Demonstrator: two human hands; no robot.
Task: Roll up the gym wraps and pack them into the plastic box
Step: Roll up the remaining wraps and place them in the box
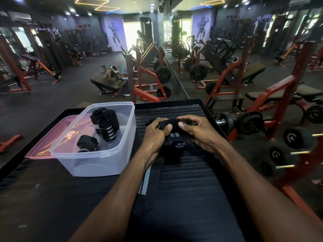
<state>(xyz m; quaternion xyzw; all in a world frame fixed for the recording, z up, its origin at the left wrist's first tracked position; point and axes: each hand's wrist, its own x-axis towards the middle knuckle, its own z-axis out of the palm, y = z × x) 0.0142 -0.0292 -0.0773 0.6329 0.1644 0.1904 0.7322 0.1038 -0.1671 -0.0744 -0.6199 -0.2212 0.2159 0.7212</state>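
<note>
A black gym wrap (168, 124) is held between both hands above the black ribbed table (188, 173). My left hand (155, 135) grips its left end and my right hand (197, 131) pinches the right end. The wrap's loose tail, black with a grey stripe (146, 179), trails toward me over the table. To the left stands a clear plastic box (111, 159), lid off. Inside it lie three rolled wraps: two black-and-white striped ones (106, 124) leaning together and one smaller roll (87, 143) near the front.
A pink translucent lid (50, 138) lies flat left of the box. A dumbbell rack (288, 145) stands right of the table. Red weight benches and machines fill the gym behind, with a person (112, 74) crouched by a bench in the distance.
</note>
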